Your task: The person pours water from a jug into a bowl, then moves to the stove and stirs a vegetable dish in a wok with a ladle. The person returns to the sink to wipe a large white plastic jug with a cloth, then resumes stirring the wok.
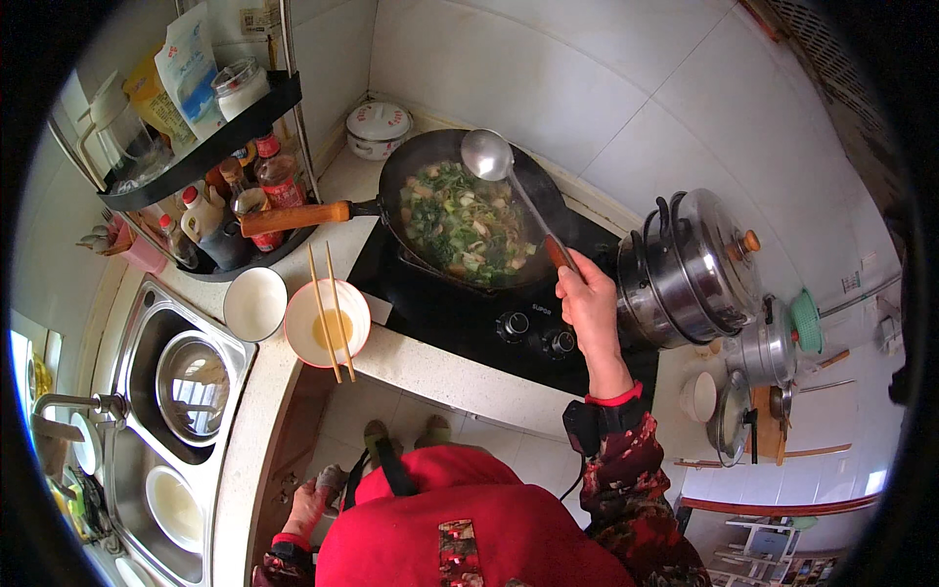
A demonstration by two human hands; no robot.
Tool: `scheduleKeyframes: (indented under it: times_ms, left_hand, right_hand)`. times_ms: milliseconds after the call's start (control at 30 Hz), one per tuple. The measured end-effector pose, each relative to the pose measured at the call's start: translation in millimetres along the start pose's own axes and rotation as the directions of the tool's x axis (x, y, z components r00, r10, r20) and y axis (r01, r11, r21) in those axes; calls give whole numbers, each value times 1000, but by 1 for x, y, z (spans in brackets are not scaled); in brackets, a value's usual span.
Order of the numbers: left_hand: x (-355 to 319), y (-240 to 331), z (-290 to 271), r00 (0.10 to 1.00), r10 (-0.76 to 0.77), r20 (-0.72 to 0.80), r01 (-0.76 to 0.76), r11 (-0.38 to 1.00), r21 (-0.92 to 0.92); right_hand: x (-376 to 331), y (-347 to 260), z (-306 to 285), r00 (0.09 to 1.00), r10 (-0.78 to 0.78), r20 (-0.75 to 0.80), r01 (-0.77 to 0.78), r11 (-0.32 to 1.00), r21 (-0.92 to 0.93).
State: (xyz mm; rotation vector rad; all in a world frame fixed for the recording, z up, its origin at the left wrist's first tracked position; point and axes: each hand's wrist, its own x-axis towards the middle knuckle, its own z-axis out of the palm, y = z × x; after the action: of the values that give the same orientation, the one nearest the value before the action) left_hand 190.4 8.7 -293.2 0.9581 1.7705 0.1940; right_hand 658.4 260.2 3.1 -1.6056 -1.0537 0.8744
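My right hand (589, 298) is closed around the wooden handle of a metal ladle (486, 155). The ladle's bowl is raised over the far side of a black wok (393, 176), apart from the food. Chopped leafy greens with pale pieces and broth (465, 220) fill the wok, which sits on a black stove (455, 308). Its wooden handle (293, 217) points left. Low at my left side, my left hand (307, 509) is closed by a greyish thing (333, 479) that I cannot make out.
A bowl with yellowish liquid (305, 338) has chopsticks (335, 313) across it, beside a white bowl (255, 305). Stacked steamer pots (675, 269) stand right of the stove. A bottle rack (264, 259) and lidded enamel pot (380, 127) stand behind; a sink (147, 372) is left.
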Motion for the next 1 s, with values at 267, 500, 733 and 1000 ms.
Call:
scheduleKeyframes:
  times_ms: [267,500,733,1000]
  left_hand:
    - [-22,38,-7,1000,2,26,1,996,-84]
    - [-14,7,9,999,14,-33,-17,996,-88]
    - [-30,38,-5,999,-36,17,37,994,-98]
    - [-10,4,8,999,49,-23,-52,989,-139]
  right_hand:
    - [36,39,-8,961,-246,-131,167,885,-436]
    - [21,14,17,982,159,102,-167,983,74]
    - [-4,-11,23,995,-3,99,4,1000,-10]
    - [17,14,21,818,-555,154,518,592,-618]
